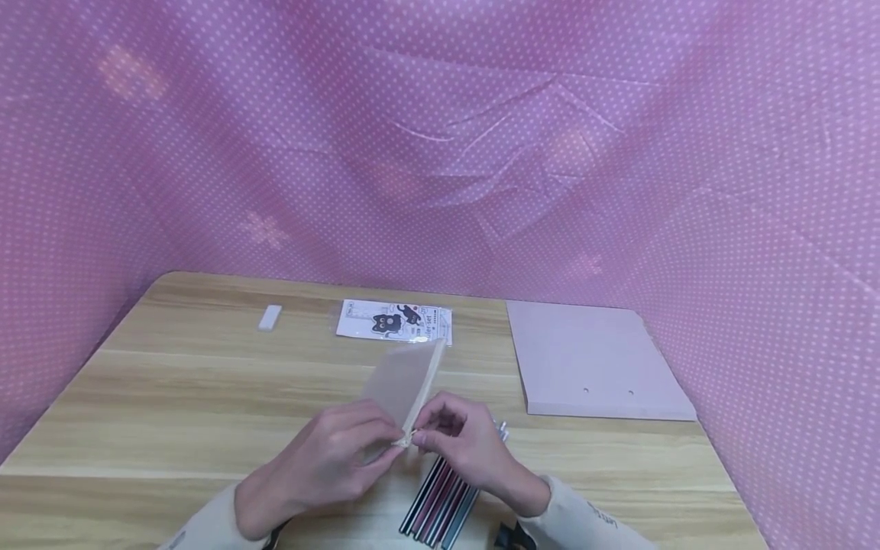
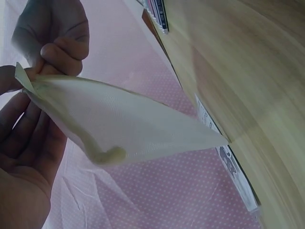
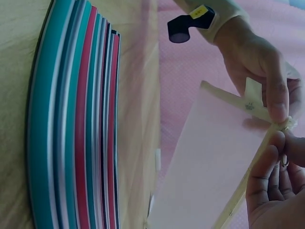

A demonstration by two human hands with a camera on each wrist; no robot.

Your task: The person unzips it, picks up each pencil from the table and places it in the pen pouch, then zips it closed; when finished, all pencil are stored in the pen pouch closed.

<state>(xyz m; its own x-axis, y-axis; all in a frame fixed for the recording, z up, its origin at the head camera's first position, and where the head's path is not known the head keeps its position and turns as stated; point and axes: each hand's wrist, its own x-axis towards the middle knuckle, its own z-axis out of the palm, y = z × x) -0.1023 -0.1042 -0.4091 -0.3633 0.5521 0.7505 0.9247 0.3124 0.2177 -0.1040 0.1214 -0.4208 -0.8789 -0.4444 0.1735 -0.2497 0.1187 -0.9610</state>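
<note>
A translucent pale mesh pouch (image 1: 406, 374) with cream edging stands tilted above the table, one corner between both hands. My left hand (image 1: 330, 458) pinches that corner between thumb and fingers. Close beside it, my right hand (image 1: 464, 439) pinches a small metallic piece at the end of the edge, which looks like a zipper pull. In the right wrist view, a small cream tag (image 3: 253, 91) sticks out from the pouch's border near the left thumb. Under the right hand lies a row of slim pens or pencils (image 1: 440, 500) in dark, red and green colours.
A clear packet with black cat drawings (image 1: 392, 321) lies toward the back of the wooden table (image 1: 172, 397). Left of it is a small white block (image 1: 270, 317). A pale flat folder or board with two holes (image 1: 591, 359) lies at the right. Pink dotted cloth (image 1: 440, 153) surrounds the table.
</note>
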